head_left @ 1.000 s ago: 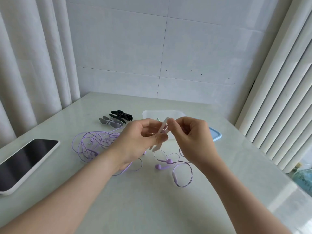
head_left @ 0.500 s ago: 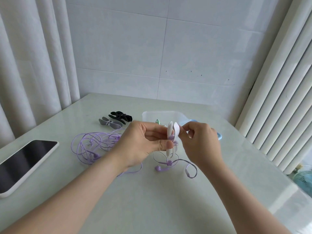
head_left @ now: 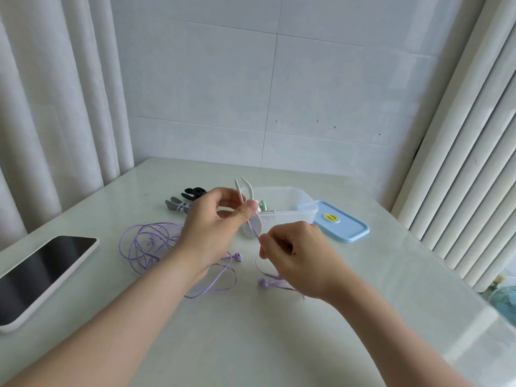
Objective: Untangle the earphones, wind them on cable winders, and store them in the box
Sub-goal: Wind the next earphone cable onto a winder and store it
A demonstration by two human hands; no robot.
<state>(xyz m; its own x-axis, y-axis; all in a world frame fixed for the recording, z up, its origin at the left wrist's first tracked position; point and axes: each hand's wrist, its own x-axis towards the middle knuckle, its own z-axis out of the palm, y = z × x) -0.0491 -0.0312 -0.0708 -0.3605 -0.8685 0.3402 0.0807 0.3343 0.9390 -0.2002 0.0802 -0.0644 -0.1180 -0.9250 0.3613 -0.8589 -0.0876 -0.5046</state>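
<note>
My left hand pinches a white cable winder upright above the table, in front of the clear plastic box. Just below and to the right, my right hand pinches the purple earphone cable where it leaves the winder. The rest of the purple earphones lie in a loose tangle on the table to the left. One earbud rests between my hands and a second earbud under my right hand. Something green and white lies inside the box.
A grey winder and a black winder lie behind my left hand. The blue lid sits right of the box. A phone lies at the table's left edge. Curtains hang on both sides.
My right hand has dropped down and toward me, drawing the cable away from the winder. My left hand has raised the winder and tilted it back. The earbuds have shifted on the table.
</note>
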